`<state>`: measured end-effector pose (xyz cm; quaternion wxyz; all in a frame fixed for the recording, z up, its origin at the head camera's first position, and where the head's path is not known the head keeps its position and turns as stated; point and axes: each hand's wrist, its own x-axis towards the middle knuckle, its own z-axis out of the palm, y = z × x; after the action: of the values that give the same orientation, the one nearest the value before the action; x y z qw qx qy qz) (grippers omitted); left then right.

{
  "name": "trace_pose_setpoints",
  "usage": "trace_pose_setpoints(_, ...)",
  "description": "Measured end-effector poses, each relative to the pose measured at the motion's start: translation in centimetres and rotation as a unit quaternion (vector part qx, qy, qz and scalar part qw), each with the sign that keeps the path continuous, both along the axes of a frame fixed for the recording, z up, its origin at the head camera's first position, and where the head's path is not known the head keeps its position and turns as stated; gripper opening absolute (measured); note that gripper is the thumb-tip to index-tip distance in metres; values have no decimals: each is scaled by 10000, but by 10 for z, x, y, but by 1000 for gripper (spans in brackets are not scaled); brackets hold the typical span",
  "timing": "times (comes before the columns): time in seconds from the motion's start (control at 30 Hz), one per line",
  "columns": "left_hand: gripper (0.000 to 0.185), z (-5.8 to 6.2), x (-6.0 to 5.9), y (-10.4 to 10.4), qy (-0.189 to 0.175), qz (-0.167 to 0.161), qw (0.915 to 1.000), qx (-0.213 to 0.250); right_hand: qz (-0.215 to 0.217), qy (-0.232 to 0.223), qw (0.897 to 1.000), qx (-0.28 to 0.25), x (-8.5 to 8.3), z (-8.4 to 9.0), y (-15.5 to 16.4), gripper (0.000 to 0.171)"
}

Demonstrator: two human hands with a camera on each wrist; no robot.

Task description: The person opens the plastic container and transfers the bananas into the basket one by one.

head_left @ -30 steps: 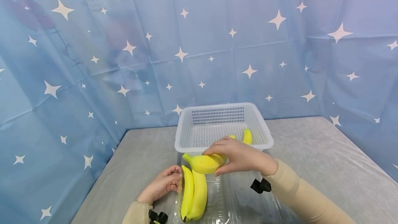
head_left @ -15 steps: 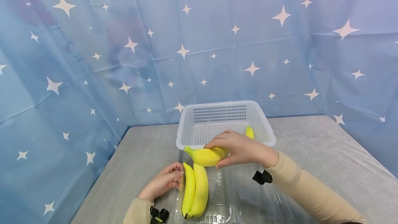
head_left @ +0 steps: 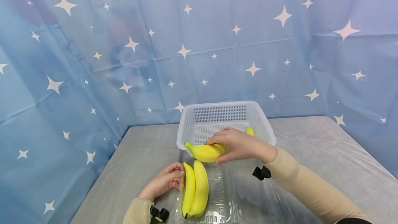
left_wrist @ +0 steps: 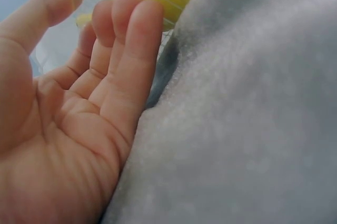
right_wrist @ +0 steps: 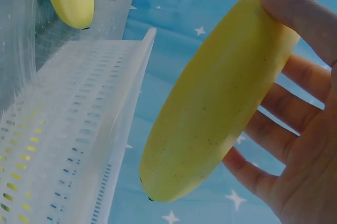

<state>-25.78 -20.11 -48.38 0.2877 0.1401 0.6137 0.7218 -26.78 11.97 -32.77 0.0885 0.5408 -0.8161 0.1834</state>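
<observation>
In the head view my right hand (head_left: 237, 144) holds a yellow banana (head_left: 205, 153) between thumb and fingers, above the far end of a clear plastic clamshell container (head_left: 217, 196). The right wrist view shows the thumb over one end of this banana (right_wrist: 221, 98) and the fingers along its other side. Two bananas (head_left: 199, 189) lie side by side lengthwise in the container's left part. My left hand (head_left: 164, 180) rests at the container's left wall, its fingers (left_wrist: 139, 40) loosely bent and the thumb apart from them.
Behind the container stands a white perforated basket (head_left: 188, 123), with a banana tip (head_left: 250, 131) showing at its right side. The container's lid (head_left: 258, 199) lies folded out to the right. A grey cloth (head_left: 311, 155) covers the table; a starry blue curtain (head_left: 174, 27) hangs behind.
The right hand and its banana have moved slightly up and away, toward the basket, uncovering more of the two bananas in the container. The left hand stays at the container's wall.
</observation>
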Motion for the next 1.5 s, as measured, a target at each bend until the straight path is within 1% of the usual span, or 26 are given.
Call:
trace_pose_setpoints(0.3,5,1,0,0,-13,-35,10000,-2,-28,150,9999,-12,-6,3,5,51)
trace_pose_setpoints(0.5,5,2,1,1,-83,-1,9999,-74,-128,65,9999,29,-8,6,7,50)
trace_pose_setpoints(0.67,6,1,2,1,-94,15,9999,-59,-193,20,9998,63,-8,9,8,49)
trace_pose_setpoints(0.97,6,-1,2,1,-24,-21,10000,-9,-363,-29,9992,178,-10,15,8,49)
trace_pose_setpoints(1.13,6,1,2,1,-13,6,10000,-10,-371,-34,9991,189,-13,21,8,49)
trace_pose_setpoints(1.23,5,1,2,1,-21,23,10000,-36,-350,37,9992,163,-15,23,8,49)
trace_pose_setpoints(1.5,6,1,2,1,5,0,10000,-56,-382,-68,9991,179,-20,28,7,48)
